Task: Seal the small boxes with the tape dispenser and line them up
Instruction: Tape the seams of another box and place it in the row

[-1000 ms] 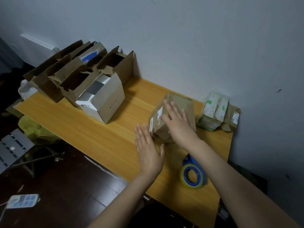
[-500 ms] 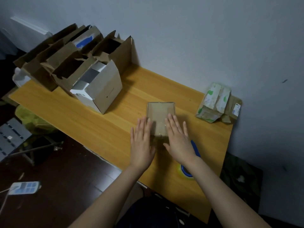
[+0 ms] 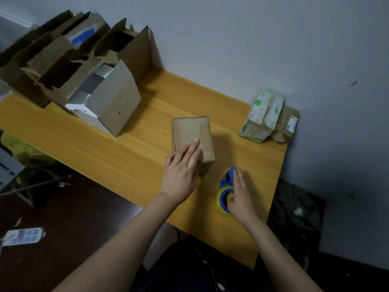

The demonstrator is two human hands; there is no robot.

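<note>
Near the table (image 3: 117, 157) edge — tape dispenser (image 3: 227, 178)

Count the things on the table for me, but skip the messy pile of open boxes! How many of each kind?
Closed boxes: 3 (plain brown box, green-and-white box, labelled brown box)
Tape dispenser: 1
Total: 4
</note>
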